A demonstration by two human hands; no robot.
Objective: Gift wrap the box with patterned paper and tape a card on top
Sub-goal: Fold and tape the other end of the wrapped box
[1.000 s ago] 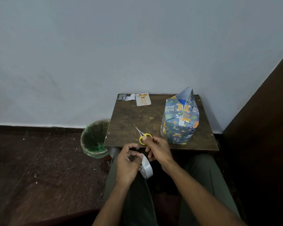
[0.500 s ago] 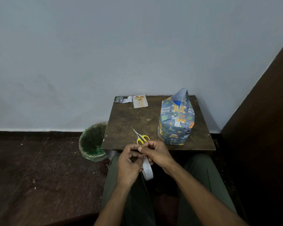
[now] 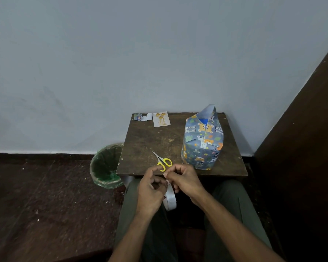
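Pale blue wall behind, dark floor, and a small dark brown wooden table [image 3: 146, 144] pushed against the wall. On it, right of centre: one box wrapped in blue cartoon-patterned paper [image 3: 202, 142], standing upright, top flaps unfolded and peaked, so the upper end is not yet closed. One pair of yellow-handled scissors [image 3: 162, 160] lies near the front edge, just left of the box. One small pale card with gold print [image 3: 161, 119] at the back left corner, one torn scrap of patterned paper [image 3: 142, 117] beside it. One green-lined waste bin [image 3: 104, 167] on the floor, left of the table. Below the front edge, over the lap, left hand [image 3: 150, 191] grips one roll of clear tape [image 3: 170, 198]; right hand [image 3: 184, 179] is curled, fingertips pinching at the roll's top, apparently picking at the free end. Risks, judged: the end may split or re-stick to the roll; a pulled strip could fold onto itself or pick up fingerprints; the open flaps may spring while both hands are occupied.
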